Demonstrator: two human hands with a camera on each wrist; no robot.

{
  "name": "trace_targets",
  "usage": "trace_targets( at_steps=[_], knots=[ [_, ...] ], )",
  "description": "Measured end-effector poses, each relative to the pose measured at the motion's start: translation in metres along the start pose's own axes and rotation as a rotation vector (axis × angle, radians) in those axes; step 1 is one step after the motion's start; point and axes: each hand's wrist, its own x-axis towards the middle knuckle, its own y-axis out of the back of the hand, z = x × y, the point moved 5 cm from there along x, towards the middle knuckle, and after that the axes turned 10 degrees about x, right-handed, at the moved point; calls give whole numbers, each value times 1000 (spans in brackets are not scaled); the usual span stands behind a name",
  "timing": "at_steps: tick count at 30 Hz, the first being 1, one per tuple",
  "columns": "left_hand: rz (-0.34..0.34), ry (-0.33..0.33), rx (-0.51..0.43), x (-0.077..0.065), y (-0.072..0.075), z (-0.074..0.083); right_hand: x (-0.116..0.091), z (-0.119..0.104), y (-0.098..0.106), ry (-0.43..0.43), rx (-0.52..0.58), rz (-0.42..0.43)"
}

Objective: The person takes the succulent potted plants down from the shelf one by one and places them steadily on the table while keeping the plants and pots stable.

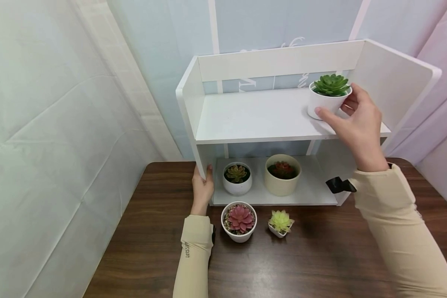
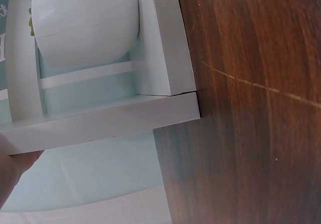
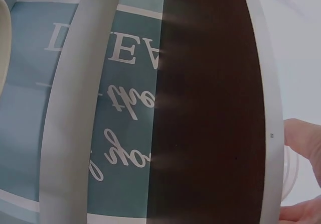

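Observation:
My right hand (image 1: 359,118) holds a white pot with a green succulent (image 1: 332,85), thumb at its front and fingers round its right side. The pot's base is right at the upper board, toward the right end of a white two-tier shelf (image 1: 253,118). In the right wrist view, fingers (image 3: 303,138) show past the board's edge, with only a sliver of the pot. Down at the lower left, my left hand (image 1: 203,186) grips the shelf's side panel (image 1: 194,120), thumb inside. The left wrist view shows part of that hand (image 2: 12,174) against the white panel.
On the lower tier stand a white pot with a yellowish succulent (image 1: 237,178) and a cream pot with a red one (image 1: 282,176). In front, on the dark wooden table (image 1: 152,248), are a pink succulent (image 1: 239,219) and a small light-green one (image 1: 281,222). Curtains hang behind.

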Motion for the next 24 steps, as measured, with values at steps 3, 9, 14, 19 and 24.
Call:
trace_targets(
  at_steps=[3, 9, 14, 19, 24],
  knots=[
    [4, -1, 3, 0, 0, 0, 1, -1, 0, -5, -14, -10],
    [-4, 20, -9, 3, -6, -14, 4, 0, -1, -10, -15, -13],
    [10, 17, -15, 8, -11, -35, 6, 2, -2, -19, -7, -13],
    [23, 8, -24, 8, -12, -39, 7, 2, -2, -9, 0, -1],
    [22, 7, -11, 8, -12, -39, 5, 2, -2, -9, 5, 8]
  ],
)
